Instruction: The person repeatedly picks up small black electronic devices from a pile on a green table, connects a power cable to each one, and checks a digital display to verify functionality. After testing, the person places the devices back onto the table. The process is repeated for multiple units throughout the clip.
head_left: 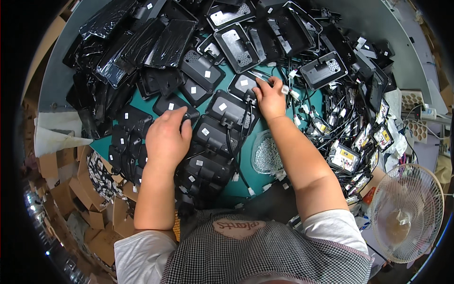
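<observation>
My left hand (168,137) has its fingers bent over a black plastic housing (171,102) in the middle of the table; the hand hides part of it. Farther right, my right hand (271,100) grips the bracket end of another black housing (243,83) with a small white label; its thumb and fingertips are close together there. Between and below my hands lie rows of labelled black housings (222,107), several with brackets and black cables. A clear tub of small metal screws (267,154) stands beside my right forearm.
Film-wrapped black panels (172,42) are piled at the far left. Open black housings (236,47) heap along the back. Wired modules with white connectors (344,157) crowd the right side, near a fan (405,213). Cardboard boxes (90,194) stand at lower left.
</observation>
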`<state>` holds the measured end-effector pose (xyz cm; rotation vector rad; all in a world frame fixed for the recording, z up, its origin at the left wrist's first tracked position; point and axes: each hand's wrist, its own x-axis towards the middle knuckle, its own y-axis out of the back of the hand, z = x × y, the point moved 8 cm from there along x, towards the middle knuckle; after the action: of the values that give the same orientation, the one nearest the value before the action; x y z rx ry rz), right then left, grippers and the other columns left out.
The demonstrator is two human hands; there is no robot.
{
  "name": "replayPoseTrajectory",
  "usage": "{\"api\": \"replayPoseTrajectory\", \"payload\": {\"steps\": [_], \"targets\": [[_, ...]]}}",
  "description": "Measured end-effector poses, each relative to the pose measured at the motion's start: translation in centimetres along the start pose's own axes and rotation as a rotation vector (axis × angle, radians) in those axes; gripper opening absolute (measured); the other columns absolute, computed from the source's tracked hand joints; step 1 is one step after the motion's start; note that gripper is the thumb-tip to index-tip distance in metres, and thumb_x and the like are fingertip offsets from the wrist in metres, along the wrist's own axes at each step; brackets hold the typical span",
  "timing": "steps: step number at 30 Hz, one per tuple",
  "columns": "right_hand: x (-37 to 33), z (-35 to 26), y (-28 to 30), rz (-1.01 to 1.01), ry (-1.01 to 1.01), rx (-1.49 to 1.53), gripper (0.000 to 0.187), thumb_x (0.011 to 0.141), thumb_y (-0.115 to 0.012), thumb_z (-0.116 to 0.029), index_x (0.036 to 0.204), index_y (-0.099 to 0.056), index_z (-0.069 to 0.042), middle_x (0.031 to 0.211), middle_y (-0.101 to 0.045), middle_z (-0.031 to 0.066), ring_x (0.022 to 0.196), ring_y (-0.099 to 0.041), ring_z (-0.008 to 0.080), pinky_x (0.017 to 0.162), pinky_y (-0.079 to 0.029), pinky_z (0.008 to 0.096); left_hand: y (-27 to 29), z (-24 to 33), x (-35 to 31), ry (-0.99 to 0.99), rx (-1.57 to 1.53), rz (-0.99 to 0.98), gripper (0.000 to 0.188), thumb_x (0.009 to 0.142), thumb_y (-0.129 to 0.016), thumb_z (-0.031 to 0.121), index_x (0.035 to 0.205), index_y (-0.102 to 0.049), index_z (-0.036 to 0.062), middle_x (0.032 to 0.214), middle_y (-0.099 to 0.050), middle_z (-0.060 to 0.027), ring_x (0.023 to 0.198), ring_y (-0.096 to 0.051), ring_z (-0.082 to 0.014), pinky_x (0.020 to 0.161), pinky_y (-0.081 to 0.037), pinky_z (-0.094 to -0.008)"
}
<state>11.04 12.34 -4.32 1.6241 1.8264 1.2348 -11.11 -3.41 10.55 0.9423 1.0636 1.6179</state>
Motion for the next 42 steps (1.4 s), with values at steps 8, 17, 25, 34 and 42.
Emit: {"api": "replayPoseTrajectory", "payload": {"steps": [8, 17, 25, 34, 42], "targets": [[-0.1, 1.8, -1.4, -0.165, -0.075, 0.108, 0.018, 0.083, -0.063, -0.017, 0.101, -0.066, -0.015, 0.101, -0.059, 0.0247, 0.093, -0.062, 0.0417, 0.082, -0.052, 0.0496, -6.2, 9.4, -0.3, -0.406, -0.216, -0.174, 0.043, 0.079, -0.074, 0.020, 0.119, -0.064, 0.0068, 0.128, -0.058, -0.0157, 0.116, -0.055, -0.0359, 0.098, -0.045, -0.0436], [-5.3, 0.8, 3.7, -0.257, 0.067, 0.013, 0.031, 0.083, -0.064, -0.018, 0.113, -0.068, -0.010, 0.126, -0.060, 0.0151, 0.111, -0.060, 0.0337, 0.093, -0.050, 0.0403, -16.8, 11.9, 3.2, -0.472, 0.101, -0.355, 0.066, 0.083, -0.068, 0.047, 0.140, -0.051, 0.0155, 0.149, -0.040, -0.0175, 0.139, -0.036, -0.0355, 0.116, -0.024, -0.0469], [-13.1, 11.4, 25.1, 0.141, -0.262, -0.175, 0.027, 0.080, -0.071, -0.028, 0.100, -0.071, -0.009, 0.103, -0.067, 0.0132, 0.101, -0.063, 0.0325, 0.084, -0.052, 0.0423, -16.0, 12.6, 3.4, -0.373, 0.161, -0.448, 0.062, 0.084, -0.069, 0.044, 0.138, -0.054, 0.0183, 0.151, -0.039, -0.0171, 0.143, -0.029, -0.0323, 0.118, -0.022, -0.0448], [-21.9, 21.5, 26.7, -0.104, -0.701, -0.349, 0.027, 0.082, -0.067, -0.021, 0.105, -0.070, -0.009, 0.095, -0.071, 0.0171, 0.091, -0.067, 0.0339, 0.082, -0.053, 0.0422, -9.4, 15.0, -3.2, -0.520, -0.104, -0.253, 0.054, 0.079, -0.076, 0.029, 0.128, -0.061, 0.0104, 0.146, -0.043, -0.0196, 0.139, -0.034, -0.0387, 0.111, -0.033, -0.0477], [-19.9, 12.2, 37.2, 0.547, -0.483, 0.951, 0.016, 0.094, -0.058, -0.005, 0.107, -0.065, 0.001, 0.092, -0.070, 0.0077, 0.075, -0.064, 0.0111, 0.070, -0.051, 0.0235, 0.6, 16.6, -7.3, -0.538, -0.233, -0.024, 0.049, 0.079, -0.076, 0.023, 0.124, -0.063, 0.0082, 0.143, -0.047, -0.0178, 0.136, -0.038, -0.0379, 0.109, -0.035, -0.0463]]}}
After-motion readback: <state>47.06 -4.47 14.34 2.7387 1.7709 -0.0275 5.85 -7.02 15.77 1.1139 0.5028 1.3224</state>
